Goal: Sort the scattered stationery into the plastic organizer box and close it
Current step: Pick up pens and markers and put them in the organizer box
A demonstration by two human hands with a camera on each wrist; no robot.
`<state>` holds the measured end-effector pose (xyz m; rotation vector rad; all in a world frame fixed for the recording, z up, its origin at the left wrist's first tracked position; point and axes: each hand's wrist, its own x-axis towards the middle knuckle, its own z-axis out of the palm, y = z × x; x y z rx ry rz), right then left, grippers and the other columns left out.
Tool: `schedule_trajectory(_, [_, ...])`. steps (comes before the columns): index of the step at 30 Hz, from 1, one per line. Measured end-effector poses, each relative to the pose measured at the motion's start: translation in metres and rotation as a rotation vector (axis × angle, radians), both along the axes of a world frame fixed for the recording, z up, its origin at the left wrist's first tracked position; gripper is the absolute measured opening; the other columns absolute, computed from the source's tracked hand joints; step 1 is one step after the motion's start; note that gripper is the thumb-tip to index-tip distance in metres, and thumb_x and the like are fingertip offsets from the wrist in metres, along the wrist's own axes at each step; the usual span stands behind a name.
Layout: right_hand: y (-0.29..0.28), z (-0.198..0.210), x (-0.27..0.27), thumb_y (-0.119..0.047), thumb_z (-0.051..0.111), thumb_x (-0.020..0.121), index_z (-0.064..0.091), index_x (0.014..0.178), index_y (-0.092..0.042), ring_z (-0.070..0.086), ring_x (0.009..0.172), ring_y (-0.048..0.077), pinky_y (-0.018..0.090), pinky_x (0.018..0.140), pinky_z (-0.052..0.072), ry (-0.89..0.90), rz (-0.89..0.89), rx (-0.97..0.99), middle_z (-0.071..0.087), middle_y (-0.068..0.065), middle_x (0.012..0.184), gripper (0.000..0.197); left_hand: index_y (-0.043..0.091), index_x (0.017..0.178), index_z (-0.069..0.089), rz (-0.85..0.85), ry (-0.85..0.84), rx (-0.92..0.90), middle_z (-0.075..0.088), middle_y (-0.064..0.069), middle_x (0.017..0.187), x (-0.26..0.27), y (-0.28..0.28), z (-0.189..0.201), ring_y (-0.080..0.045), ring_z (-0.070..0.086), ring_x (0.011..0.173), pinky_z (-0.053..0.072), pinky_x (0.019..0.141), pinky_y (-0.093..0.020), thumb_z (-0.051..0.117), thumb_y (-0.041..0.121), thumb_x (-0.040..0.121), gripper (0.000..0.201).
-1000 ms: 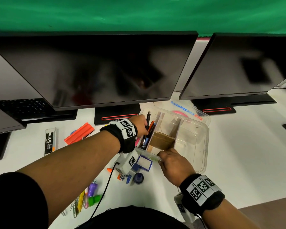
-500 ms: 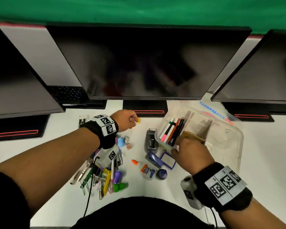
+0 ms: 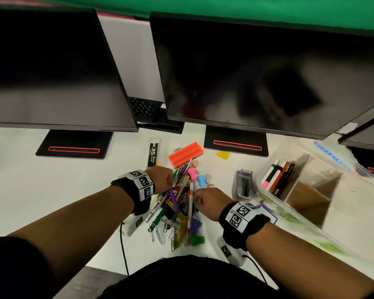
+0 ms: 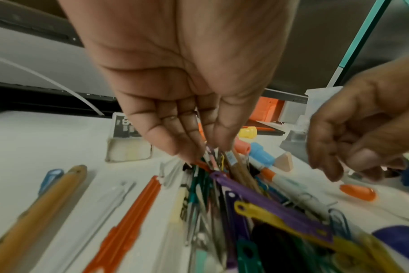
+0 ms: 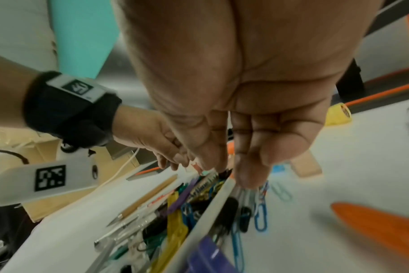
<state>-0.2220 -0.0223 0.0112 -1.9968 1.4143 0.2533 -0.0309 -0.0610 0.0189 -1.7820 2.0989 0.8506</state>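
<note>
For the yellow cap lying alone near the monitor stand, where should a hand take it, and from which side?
Judging from the head view, the yellow cap lies on its side on the white desk, apart from the pile of pens and clips. A pinch from above across its short width, fingers on the two long sides, looks best. Nothing crowds it, so the right hand could probably come straight down.

head view looking down, wrist views close along fingers, all sharing stationery pile (image 3: 179, 203)
</note>
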Motion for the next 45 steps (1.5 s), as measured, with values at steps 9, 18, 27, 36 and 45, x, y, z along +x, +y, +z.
schedule_trajectory(9, [-0.011, -0.031, 0.031, -0.032, 0.055, 0.088, 0.058, 0.11, -0.004, 0.059, 0.098, 0.029, 0.031, 0.077, 0.047, 0.206, -0.202, 0.058, 0.06, 0.015, 0.112, 0.036, 0.009, 0.074, 0.057, -0.014, -0.003, 0.046, 0.067, -0.017, 0.097, -0.009, 0.002, -0.029, -0.031, 0.064, 0.092, 0.041, 0.066, -0.029, 0.056, 0.037, 0.087, 0.031])
schedule_trajectory(18, [-0.019, -0.028, 0.009, -0.02, 0.047, 0.086, 0.057, 0.107, -0.01, 0.06, 0.103, 0.03, 0.03, 0.082, 0.046, 0.173, -0.415, 0.052, 0.064, 0.013, 0.114, 0.026, 0.007, 0.107, 0.061, -0.083, 0.011, -0.018, 0.064, -0.015, 0.111, -0.025, 0.001, -0.046, -0.032, 0.062, 0.104, 0.05, 0.084, -0.035, 0.064, 0.035, 0.082, 0.038])
schedule_trajectory(27, [-0.015, -0.027, 0.013, -0.017, 0.043, 0.093, 0.055, 0.111, -0.002, 0.057, 0.107, 0.036, 0.033, 0.084, 0.044, 0.109, -0.449, -0.046, 0.061, 0.02, 0.116, 0.027, 0.017, 0.076, 0.055, 0.082, 0.158, 0.071, 0.053, 0.001, 0.068, -0.018, -0.011, -0.035, -0.02, 0.054, 0.072, 0.04, 0.063, -0.025, 0.06, 0.031, 0.08, 0.015])
schedule_trajectory(36, [-0.014, -0.027, 0.016, -0.009, 0.046, 0.089, 0.051, 0.118, -0.004, 0.058, 0.108, 0.031, 0.032, 0.088, 0.046, 0.124, -0.355, -0.063, 0.06, 0.016, 0.119, 0.03, 0.012, 0.064, 0.041, 0.302, 0.151, 0.048, 0.048, -0.004, 0.069, 0.009, -0.028, -0.032, -0.02, 0.047, 0.062, 0.037, 0.057, -0.025, 0.045, 0.016, 0.089, 0.026])
schedule_trajectory(45, [-0.006, -0.014, 0.012, -0.017, 0.044, 0.089, 0.05, 0.116, -0.006, 0.058, 0.108, 0.034, 0.031, 0.083, 0.045, 0.12, -0.376, 0.002, 0.058, 0.018, 0.12, 0.03, 0.015, 0.077, 0.048, 0.16, 0.117, -0.053, 0.044, 0.003, 0.065, 0.004, -0.02, -0.038, -0.021, 0.048, 0.07, 0.037, 0.06, -0.026, 0.048, 0.013, 0.088, 0.011])
